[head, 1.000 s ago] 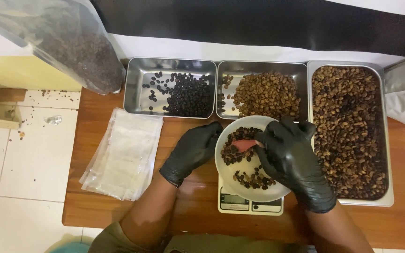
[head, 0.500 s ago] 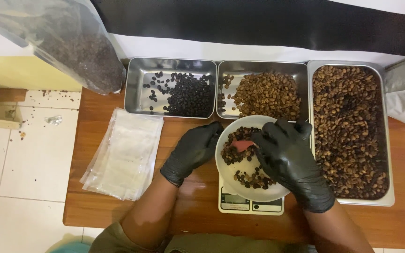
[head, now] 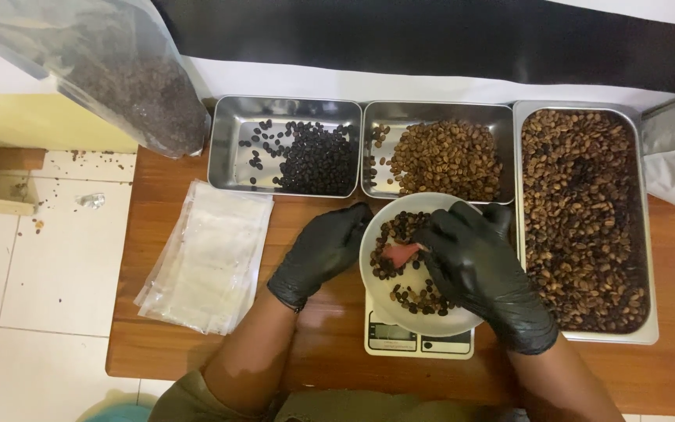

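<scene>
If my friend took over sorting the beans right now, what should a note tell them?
Left hand, black glove: rests on the rim of the white bowl, steadying it.
Right hand, black glove: over the bowl, fingertips at a small red scoop among the beans.
The bowl sits on a small scale on the wooden table.
Behind it: left tray of dark beans, middle tray of light brown beans, big right tray of mixed beans.
Done: some beans lie in both small trays.
Left: beans remain in the bowl.
</scene>
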